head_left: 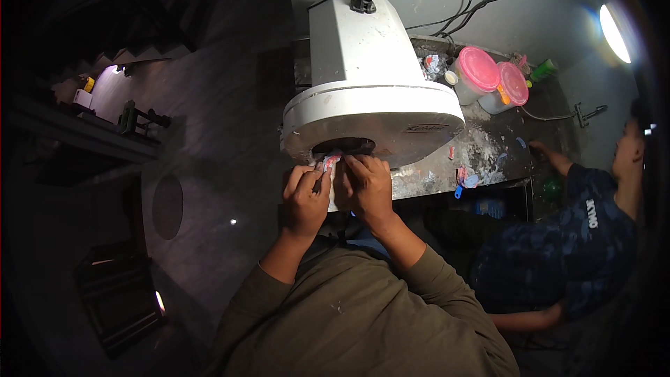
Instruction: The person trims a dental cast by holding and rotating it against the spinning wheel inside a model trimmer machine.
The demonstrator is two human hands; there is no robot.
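A small red-and-white piece lies between my hands, at the lip of a dark opening in the rounded front of a white machine. My left hand is closed, pinching the piece at its left side. From the right, my right hand is curled with its fingertips against the piece's other end. Part of the piece is covered by my fingers. What lies inside the opening is too dark to make out.
Right of the machine, a dusty bench carries two pink-lidded tubs, a green bottle and a blue-handled tool. A person sits at the right, one hand on the bench. Black cables hang on the wall.
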